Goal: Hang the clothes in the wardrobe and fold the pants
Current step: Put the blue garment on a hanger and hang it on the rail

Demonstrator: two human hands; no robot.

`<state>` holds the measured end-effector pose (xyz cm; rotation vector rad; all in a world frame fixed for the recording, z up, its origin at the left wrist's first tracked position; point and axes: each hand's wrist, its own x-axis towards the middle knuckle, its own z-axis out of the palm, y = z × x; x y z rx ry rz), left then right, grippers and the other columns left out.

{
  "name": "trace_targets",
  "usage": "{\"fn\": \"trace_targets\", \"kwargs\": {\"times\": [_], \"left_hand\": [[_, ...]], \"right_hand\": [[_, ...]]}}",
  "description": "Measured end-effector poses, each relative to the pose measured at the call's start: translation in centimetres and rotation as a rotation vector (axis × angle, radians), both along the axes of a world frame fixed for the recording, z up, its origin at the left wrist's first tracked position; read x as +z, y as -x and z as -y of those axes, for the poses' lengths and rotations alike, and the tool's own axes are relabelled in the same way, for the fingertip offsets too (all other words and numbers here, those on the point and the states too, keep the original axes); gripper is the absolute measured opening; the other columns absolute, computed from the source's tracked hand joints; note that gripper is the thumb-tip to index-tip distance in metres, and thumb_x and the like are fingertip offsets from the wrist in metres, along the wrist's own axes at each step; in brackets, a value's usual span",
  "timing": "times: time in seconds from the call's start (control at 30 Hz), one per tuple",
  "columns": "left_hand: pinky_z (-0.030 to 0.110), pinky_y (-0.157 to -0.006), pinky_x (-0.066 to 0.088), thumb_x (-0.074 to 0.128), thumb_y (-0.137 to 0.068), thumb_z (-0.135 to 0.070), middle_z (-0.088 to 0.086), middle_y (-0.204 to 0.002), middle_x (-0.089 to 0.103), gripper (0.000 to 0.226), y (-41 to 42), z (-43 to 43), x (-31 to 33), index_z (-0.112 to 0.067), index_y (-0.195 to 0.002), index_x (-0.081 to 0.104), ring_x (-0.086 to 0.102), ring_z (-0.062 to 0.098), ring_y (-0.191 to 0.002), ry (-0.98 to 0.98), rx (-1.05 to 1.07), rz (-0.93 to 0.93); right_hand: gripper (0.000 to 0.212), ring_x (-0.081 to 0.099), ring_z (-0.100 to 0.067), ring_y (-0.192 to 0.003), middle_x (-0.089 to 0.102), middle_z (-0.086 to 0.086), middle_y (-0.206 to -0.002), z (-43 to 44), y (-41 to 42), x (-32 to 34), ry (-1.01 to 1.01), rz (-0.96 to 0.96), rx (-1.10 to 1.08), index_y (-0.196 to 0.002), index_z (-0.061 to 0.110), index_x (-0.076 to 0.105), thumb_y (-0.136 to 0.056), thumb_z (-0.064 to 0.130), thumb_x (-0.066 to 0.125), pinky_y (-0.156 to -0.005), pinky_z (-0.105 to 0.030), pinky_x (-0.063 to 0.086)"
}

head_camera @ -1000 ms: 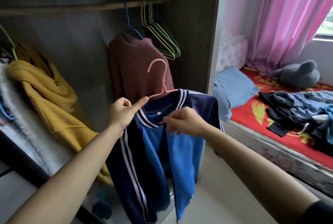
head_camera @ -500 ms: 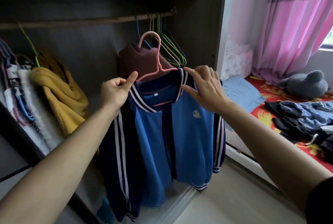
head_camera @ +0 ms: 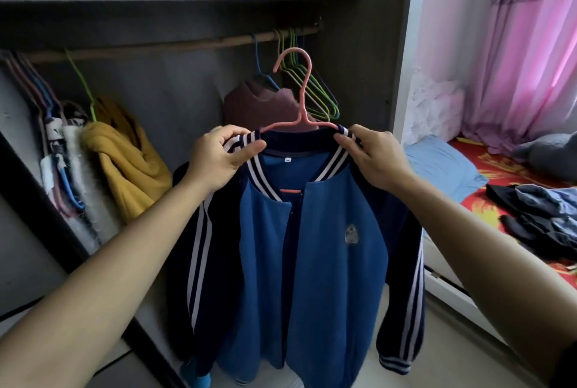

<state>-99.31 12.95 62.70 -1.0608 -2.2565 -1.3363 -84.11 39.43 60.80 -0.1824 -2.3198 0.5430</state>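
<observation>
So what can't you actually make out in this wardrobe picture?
Head view:
Badge on the blue jacket: too small to read.
Pink hanger: its shoulders hidden inside the jacket.
Maroon sweater: mostly hidden behind the jacket.
Heap of dark clothes: cut off by the right edge.

No text, number or brand name can be read. A small white label (head_camera: pixel 288 159) is sewn inside the collar of the blue jacket (head_camera: pixel 327 278), but its print is too small to be made out. A pale emblem (head_camera: pixel 351 234) is set on the jacket's chest, and no letters can be distinguished on it.
</observation>
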Motion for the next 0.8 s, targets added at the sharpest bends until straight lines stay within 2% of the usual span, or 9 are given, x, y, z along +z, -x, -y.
{"fn": "trace_targets", "kwargs": {"times": [0.07, 0.13, 0.3, 0.4, 0.47, 0.53, 0.6, 0.67, 0.8], "left_hand": [[0.018, -0.087, 0.044, 0.071, -0.081, -0.053, -0.004, -0.103, 0.056, 0.053, 0.1, 0.4, -0.9, -0.021, -0.123, 0.066, 0.055, 0.007, -0.096, 0.128, 0.082, -0.224], [0.022, -0.081, 0.041, 0.07, -0.09, -0.037, 0.0, -0.098, 0.06, 0.042, 0.5, 0.6, -1.5, -0.019, -0.128, 0.065, 0.057, 0.012, -0.092, 0.131, 0.155, -0.354], [0.03, -0.086, 0.048, 0.067, -0.091, -0.029, 0.007, -0.105, 0.073, 0.027, 1.7, -0.2, -1.4, -0.015, -0.113, 0.073, 0.067, 0.02, -0.098, -0.015, 0.251, -0.233], [0.037, -0.087, 0.053, 0.063, -0.093, -0.035, 0.003, -0.106, 0.073, 0.027, 2.2, -0.6, -1.1, -0.019, -0.113, 0.072, 0.067, 0.017, -0.1, -0.007, 0.271, -0.222], [0.04, -0.084, 0.053, 0.06, -0.095, -0.034, 0.004, -0.106, 0.072, 0.026, 2.5, -1.0, -0.9, -0.019, -0.113, 0.071, 0.067, 0.018, -0.1, 0.03, 0.292, -0.25], [0.039, -0.081, 0.052, 0.058, -0.097, -0.032, 0.006, -0.104, 0.072, 0.025, 3.1, -1.8, -0.6, -0.018, -0.114, 0.07, 0.067, 0.022, -0.098, 0.089, 0.344, -0.301], [0.039, -0.079, 0.051, 0.056, -0.098, -0.032, 0.007, -0.104, 0.071, 0.025, 4.1, -2.7, -0.4, -0.018, -0.115, 0.068, 0.066, 0.026, -0.097, 0.126, 0.394, -0.322], [0.039, -0.079, 0.051, 0.056, -0.098, -0.032, 0.007, -0.106, 0.071, 0.026, 5.8, -3.5, -0.2, -0.018, -0.116, 0.068, 0.065, 0.027, -0.098, 0.15, 0.424, -0.293], [0.04, -0.08, 0.053, 0.053, -0.1, -0.032, 0.009, -0.11, 0.071, 0.027, 10.7, -5.0, 0.3, -0.017, -0.119, 0.065, 0.065, 0.031, -0.1, 0.202, 0.479, -0.255]], "right_hand": [[0.043, 0.054, -0.019, -0.058, 0.054, 0.005, -0.06, -0.1, 0.2, 0.0, 0.002, -0.021, -0.021, -0.075, 0.022, 0.047, -0.099, 0.058, 0.044, -0.056, -0.038, 0.043], [0.043, 0.055, -0.018, -0.06, 0.056, 0.005, -0.062, 0.0, 0.4, 0.3, -0.011, -0.015, -0.017, -0.077, 0.021, 0.051, -0.099, 0.058, 0.045, -0.056, -0.037, 0.043], [0.04, 0.053, -0.013, -0.06, 0.054, 0.008, -0.065, -0.4, 1.5, 1.6, 0.041, 0.076, 0.164, -0.067, 0.031, 0.047, -0.098, 0.056, 0.05, -0.054, -0.033, 0.037], [0.029, 0.053, -0.008, -0.061, 0.056, 0.009, -0.068, -1.8, 1.9, 2.6, 0.042, 0.191, 0.33, -0.074, 0.04, 0.051, -0.099, 0.055, 0.048, -0.057, -0.028, 0.037], [0.028, 0.056, -0.009, -0.064, 0.059, 0.006, -0.071, -2.7, 2.4, 2.8, 0.004, 0.196, 0.374, -0.083, 0.034, 0.057, -0.101, 0.052, 0.045, -0.059, -0.03, 0.041], [0.031, 0.058, -0.014, -0.065, 0.059, 0.006, -0.071, -3.1, 3.5, 2.6, -0.022, 0.143, 0.331, -0.087, 0.026, 0.056, -0.102, 0.05, 0.044, -0.059, -0.037, 0.045], [0.026, 0.058, -0.019, -0.068, 0.057, 0.01, -0.069, -2.9, 5.1, 2.3, -0.032, 0.087, 0.249, -0.088, 0.03, 0.05, -0.102, 0.051, 0.043, -0.059, -0.036, 0.044], [0.024, 0.058, -0.023, -0.073, 0.055, 0.012, -0.071, -2.8, 7.0, 2.3, -0.04, 0.046, 0.172, -0.094, 0.033, 0.054, -0.102, 0.052, 0.042, -0.061, -0.035, 0.043], [0.033, 0.062, -0.029, -0.081, 0.064, 0.002, -0.083, -2.5, 11.2, 3.2, -0.066, 0.007, 0.086, -0.101, 0.027, 0.059, -0.102, 0.054, 0.04, -0.067, -0.041, 0.051]]}}
